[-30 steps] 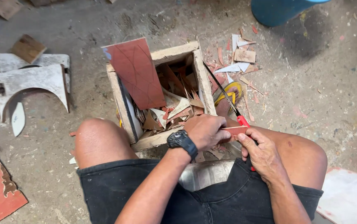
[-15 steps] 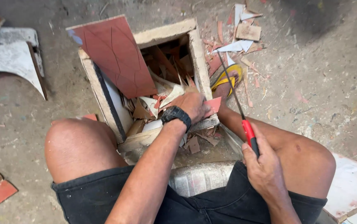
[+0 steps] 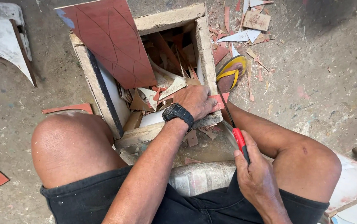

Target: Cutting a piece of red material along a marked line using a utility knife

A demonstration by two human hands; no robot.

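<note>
The left hand lies palm down on the near right corner of the wooden box. Its fingers are curled closed over a small reddish sheet piece, and they press this piece flat on the box rim, probably so that it does not slip while it is being cut. Only one corner of the piece shows, just beyond the fingertips.

The right hand is closed fully around the red and black handle of a thin saw, near the person's lap. It grips the handle low and firmly, which seems to give control over the blade. The long axis of the saw goes from the right hand up and slightly to the left, and the dark narrow blade points away from the body, toward the pressed piece. The far end of the blade arrives just beside the left fingertips; whether it is already touching the piece I cannot tell.

Beyond the left hand the box is full of reddish and pale offcuts. A large reddish panel with drawn curved lines leans on its far left corner. A foot in a yellow sandal rests just beside the box, past the blade, among scattered scraps on the concrete floor.
</note>
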